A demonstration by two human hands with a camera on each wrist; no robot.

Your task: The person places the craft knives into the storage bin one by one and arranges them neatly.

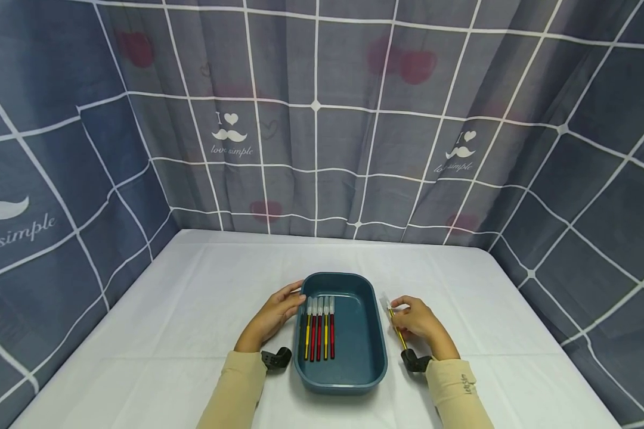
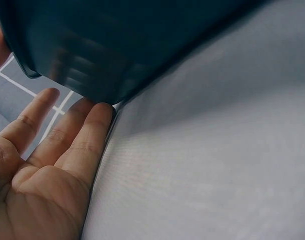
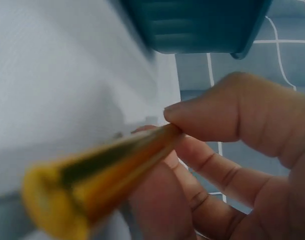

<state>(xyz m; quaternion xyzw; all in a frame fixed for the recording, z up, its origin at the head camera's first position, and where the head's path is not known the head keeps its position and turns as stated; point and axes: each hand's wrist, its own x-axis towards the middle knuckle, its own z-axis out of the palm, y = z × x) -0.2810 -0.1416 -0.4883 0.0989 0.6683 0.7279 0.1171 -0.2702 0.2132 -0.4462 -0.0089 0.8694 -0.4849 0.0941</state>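
Note:
On the white table sits a blue-green tray (image 1: 359,372), with several slim striped pencils (image 1: 319,329), red or yellow with black, lying side by side in its left half; each carries a clear cap. My left hand (image 1: 272,316) touches the tray's left side with fingers extended; the left wrist view shows fingertips (image 2: 98,114) against the outer wall. Right of the tray, my right hand (image 1: 420,322) pinches a yellow-and-black striped pencil (image 1: 399,333) between thumb and fingers. Its clear cap points away from me, and its yellow end (image 3: 47,200) looms blurred in the right wrist view.
White cloth covers the table (image 1: 236,256). A dark checked curtain (image 1: 284,137) stands behind it and along both sides. Black wrist devices, one on the left (image 1: 276,358) and one on the right (image 1: 414,361), sit close to the tray's sides.

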